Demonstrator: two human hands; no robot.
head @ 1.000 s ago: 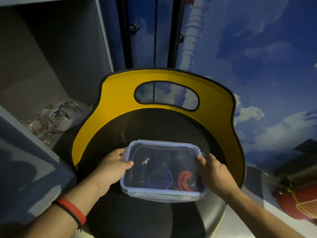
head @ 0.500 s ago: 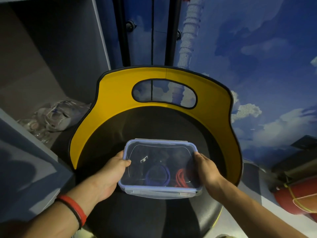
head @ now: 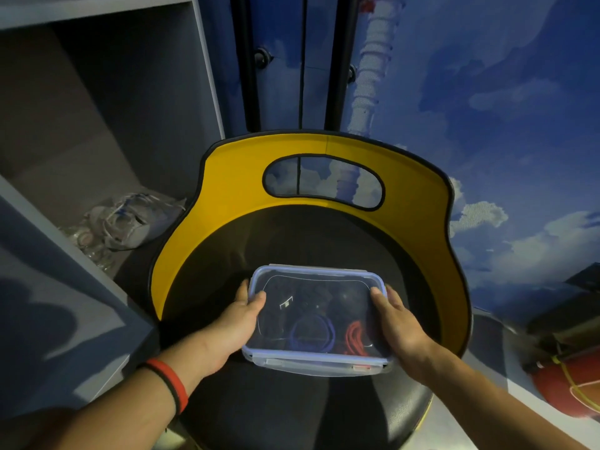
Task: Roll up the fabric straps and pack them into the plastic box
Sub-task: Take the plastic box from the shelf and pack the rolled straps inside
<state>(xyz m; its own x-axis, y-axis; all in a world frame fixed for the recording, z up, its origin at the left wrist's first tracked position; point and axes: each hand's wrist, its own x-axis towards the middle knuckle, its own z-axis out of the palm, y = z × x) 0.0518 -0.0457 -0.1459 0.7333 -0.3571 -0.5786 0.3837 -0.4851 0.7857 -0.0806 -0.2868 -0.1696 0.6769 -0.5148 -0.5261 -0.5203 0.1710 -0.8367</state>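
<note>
Judging the plastic box on the black chair seat as light, rigid and smooth-walled, likely slippery, with rolled fabric straps soft and loose under the clear lid; best taken by the two short sides, below the rim. Clasping it just so: left hand on the left side with thumb over the lid edge, right hand mirroring on the right, both forearms reaching in low from the near edge.
</note>
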